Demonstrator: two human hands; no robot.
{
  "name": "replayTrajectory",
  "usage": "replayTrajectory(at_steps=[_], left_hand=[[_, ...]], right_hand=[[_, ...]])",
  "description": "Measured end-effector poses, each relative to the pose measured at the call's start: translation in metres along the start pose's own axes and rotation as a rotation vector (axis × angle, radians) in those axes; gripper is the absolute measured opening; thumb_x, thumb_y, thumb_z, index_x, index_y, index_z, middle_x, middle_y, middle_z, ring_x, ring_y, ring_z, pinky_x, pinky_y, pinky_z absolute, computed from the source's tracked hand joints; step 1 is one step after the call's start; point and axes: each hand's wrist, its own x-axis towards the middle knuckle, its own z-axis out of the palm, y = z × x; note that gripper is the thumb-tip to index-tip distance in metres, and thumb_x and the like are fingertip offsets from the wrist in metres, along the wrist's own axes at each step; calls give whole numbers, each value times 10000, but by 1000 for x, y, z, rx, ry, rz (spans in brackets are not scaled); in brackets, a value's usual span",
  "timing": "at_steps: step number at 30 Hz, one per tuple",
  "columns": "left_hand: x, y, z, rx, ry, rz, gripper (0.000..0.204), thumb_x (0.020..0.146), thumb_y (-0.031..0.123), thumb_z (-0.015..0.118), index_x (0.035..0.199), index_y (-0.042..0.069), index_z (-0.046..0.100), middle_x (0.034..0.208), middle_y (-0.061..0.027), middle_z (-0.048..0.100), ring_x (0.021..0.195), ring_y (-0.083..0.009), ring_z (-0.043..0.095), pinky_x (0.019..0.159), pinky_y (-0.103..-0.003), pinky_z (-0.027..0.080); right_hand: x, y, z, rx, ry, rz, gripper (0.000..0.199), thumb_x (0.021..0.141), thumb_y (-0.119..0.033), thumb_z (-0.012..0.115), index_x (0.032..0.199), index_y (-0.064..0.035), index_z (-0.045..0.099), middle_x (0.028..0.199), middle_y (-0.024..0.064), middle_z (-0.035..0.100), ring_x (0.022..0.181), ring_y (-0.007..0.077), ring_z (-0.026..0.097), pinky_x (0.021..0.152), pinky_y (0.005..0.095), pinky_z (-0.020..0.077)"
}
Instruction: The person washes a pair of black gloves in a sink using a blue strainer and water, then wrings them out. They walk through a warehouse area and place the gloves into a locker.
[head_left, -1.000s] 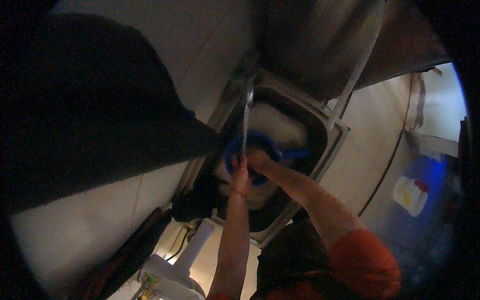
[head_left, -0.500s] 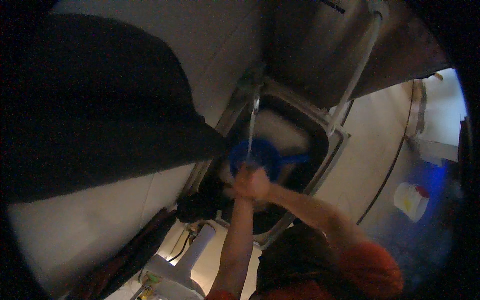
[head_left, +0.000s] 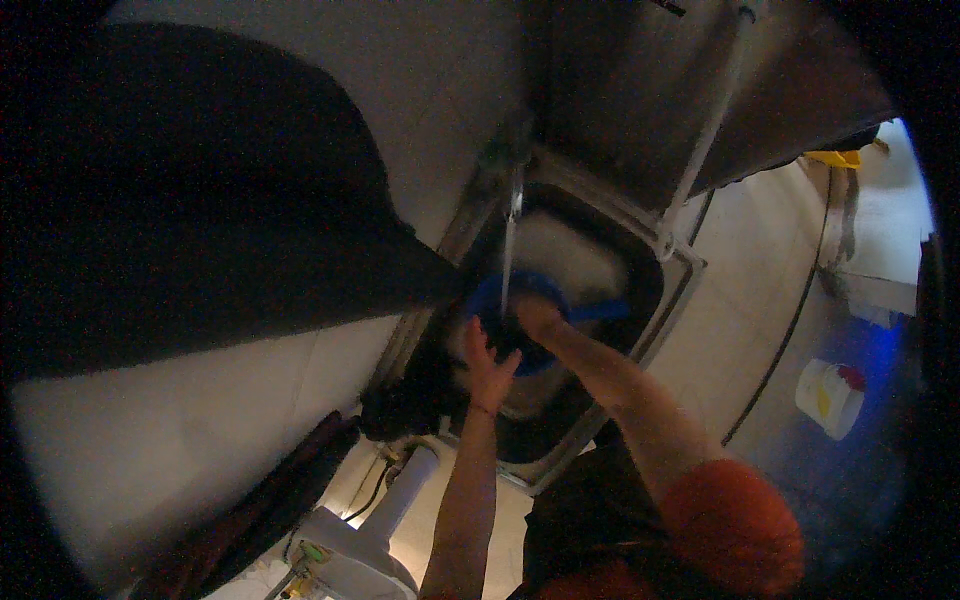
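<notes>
A blue round vessel with a straight handle (head_left: 600, 310), like a dipper or pan, lies in a dark sink basin (head_left: 630, 235). From the tap (head_left: 516, 190) a thin stream of water (head_left: 507, 255) falls into the vessel. My left hand (head_left: 488, 372) is at the vessel's near left rim, its fingers spread and nothing seen in them. My right hand (head_left: 538, 318) reaches over the vessel from the right. Its fingertips are lost in the dark there, so whether they grip anything is unclear.
A large dark panel or cloth (head_left: 200, 220) juts in from the left up to the basin. A pale pipe (head_left: 705, 150) rises at the basin's far right corner. At right stands a white tub (head_left: 830, 398). A white pedestal-like fixture (head_left: 350, 545) is at lower left.
My hands, clasped together under the stream before, have parted. The right hand has moved forward and right over the blue vessel; the left hand has opened. Water still runs.
</notes>
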Motion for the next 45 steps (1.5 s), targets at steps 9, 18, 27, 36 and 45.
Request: replayTrajectory(at_steps=[9, 18, 27, 36, 45], left_hand=[[-16, -8, -39, -448, -411, 225, 610, 879, 245, 552, 1402, 66, 295, 1429, -81, 324, 1324, -215, 298, 1075, -364, 274], [-46, -22, -56, -486, -4, 380, 478, 736, 96, 627, 1200, 60, 519, 1158, -126, 576, 1103, -235, 537, 931, -354, 442], [-20, -9, -60, -1353, -58, -242, 337, 845, 283, 570, 1108, 72, 576, 1094, -71, 598, 1053, -236, 534, 939, -377, 409], [-78, 54, -28, 123, 110, 343, 785, 871, 462, 551, 1422, 63, 158, 1476, -173, 181, 1335, -359, 245, 1054, -485, 253], [-81, 107, -95, 1048, 74, 1381, 582, 819, 310, 602, 1307, 67, 397, 1429, -198, 270, 1321, -389, 267, 1036, -586, 257]], right_hand=[[-94, -165, -132, 630, 245, -386, 205, 784, -38, 598, 981, -50, 541, 914, 131, 589, 876, 312, 590, 803, 381, 494], [-95, -135, -94, 1016, 234, 156, 89, 856, -49, 598, 933, -63, 558, 900, 22, 571, 841, 117, 544, 721, 265, 448], [-51, -129, -64, 1628, -320, 444, 573, 838, -283, 667, 1316, -107, 403, 1225, 68, 504, 1122, 180, 469, 941, 325, 385], [-89, -123, -120, 1494, -542, 423, 476, 780, -179, 713, 1204, -101, 509, 1096, 57, 583, 980, 193, 559, 788, 327, 485], [-99, -143, -183, 1015, -1190, 245, 238, 743, -281, 742, 870, -120, 620, 729, -23, 584, 658, 74, 545, 503, 223, 415]])
